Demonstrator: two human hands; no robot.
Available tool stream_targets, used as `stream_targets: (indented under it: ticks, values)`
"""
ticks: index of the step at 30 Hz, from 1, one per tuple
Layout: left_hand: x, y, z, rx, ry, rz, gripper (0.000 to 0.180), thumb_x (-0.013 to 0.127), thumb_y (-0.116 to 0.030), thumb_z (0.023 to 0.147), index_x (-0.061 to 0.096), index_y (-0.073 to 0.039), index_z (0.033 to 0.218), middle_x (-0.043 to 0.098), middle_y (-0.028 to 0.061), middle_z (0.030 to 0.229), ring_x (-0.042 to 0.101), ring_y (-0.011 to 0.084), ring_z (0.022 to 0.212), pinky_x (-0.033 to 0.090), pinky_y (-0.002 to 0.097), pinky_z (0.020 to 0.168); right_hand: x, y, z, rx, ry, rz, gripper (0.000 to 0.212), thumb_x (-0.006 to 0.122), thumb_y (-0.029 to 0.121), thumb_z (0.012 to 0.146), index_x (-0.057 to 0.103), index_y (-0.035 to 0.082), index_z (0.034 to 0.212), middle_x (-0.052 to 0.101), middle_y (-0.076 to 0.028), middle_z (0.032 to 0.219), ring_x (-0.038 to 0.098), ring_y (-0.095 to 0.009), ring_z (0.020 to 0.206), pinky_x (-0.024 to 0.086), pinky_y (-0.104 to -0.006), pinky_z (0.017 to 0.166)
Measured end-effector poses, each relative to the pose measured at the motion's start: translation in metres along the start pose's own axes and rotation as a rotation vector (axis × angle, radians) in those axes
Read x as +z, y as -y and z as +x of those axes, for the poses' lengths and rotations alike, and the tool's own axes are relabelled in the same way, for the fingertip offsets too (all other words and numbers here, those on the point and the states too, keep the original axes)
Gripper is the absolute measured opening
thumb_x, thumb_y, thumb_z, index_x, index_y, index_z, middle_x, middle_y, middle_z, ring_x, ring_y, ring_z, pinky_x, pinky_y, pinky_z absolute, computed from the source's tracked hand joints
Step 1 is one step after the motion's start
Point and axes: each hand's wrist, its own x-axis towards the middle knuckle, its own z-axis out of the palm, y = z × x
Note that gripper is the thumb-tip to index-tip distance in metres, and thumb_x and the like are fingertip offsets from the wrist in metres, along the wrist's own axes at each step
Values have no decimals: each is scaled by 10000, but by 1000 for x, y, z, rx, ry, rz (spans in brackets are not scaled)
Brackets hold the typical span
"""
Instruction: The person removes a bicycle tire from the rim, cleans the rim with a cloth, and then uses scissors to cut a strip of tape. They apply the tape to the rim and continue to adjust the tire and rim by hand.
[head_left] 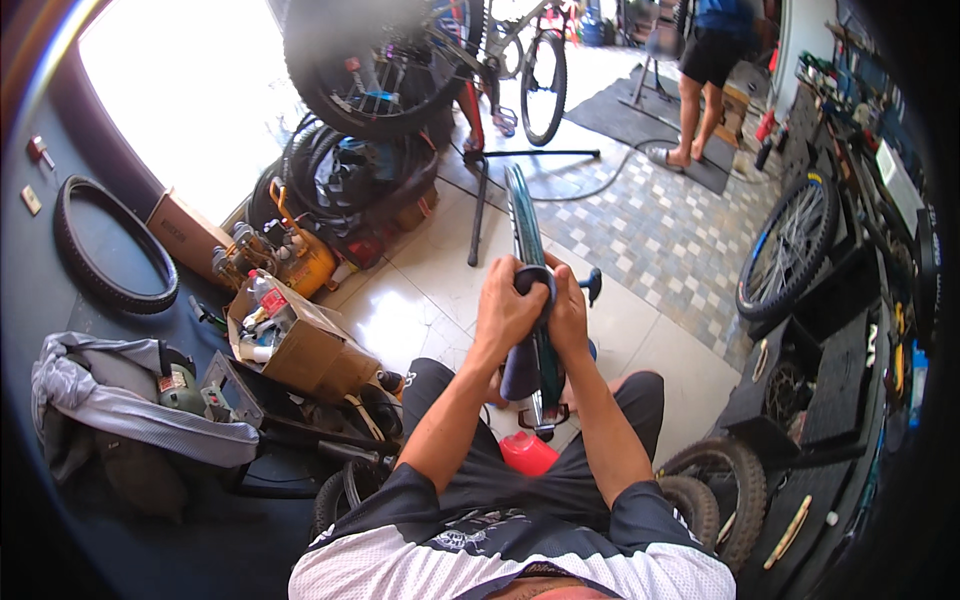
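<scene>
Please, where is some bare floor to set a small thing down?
Pale tiles lie bare between the open cardboard box and the stand's black leg; patterned tiles, between the dark mat and the leaning wheel. Crowded: around the compressor, left, and loose tyres, lower right.

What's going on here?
A seated person in a black-and-white shirt holds a long, narrow teal-and-black object, perhaps a bicycle part, between the bare left hand and right hand. The hands are close together. A red, plastic-looking object shows between the legs. Another person in black shorts stands farther off.
</scene>
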Motion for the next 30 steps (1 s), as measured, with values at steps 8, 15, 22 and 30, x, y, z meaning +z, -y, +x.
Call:
stream_targets:
  ticks: [8, 15, 22, 30]
  values:
    - [-9, 3, 8, -56, 69, -15, 352, 766, -260, 809, 606, 52, 838, 579, 195, 907, 605, 362, 827, 504, 444, 759, -4, -7, -3, 22, -39, -76, 649, 344, 519, 1148, 584, -16, 1427, 706, -147, 1184, 639, -174, 1104, 483, -294, 985]
    - [-9, -3, 21, -48, 120, 64, 351, 772, -269, 775, 641, 44, 865, 573, 188, 950, 582, 331, 911, 499, 419, 819, 1, -7, -6, -53, -41, -46, 598, 362, 474, 1156, 583, -15, 1418, 688, -139, 1236, 629, -176, 1160, 482, -302, 1009]
    - [-4, 4, 49, 45, 159, 44, 328, 765, -279, 709, 708, 25, 821, 556, 211, 961, 515, 363, 1068, 471, 433, 914, -8, -13, -9, -35, -9, -139, 506, 346, 449, 1165, 558, 52, 1394, 637, -20, 1114, 589, -67, 951, 498, -226, 862]
    - [0, 18, 95, -106, 194, -35, 387, 785, -268, 772, 768, 38, 1009, 561, 157, 1068, 610, 258, 1003, 506, 366, 872, -11, -14, -38, 33, 32, -57, 523, 421, 434, 1152, 536, 18, 1447, 603, -53, 1209, 518, -107, 1142, 416, -274, 1015]
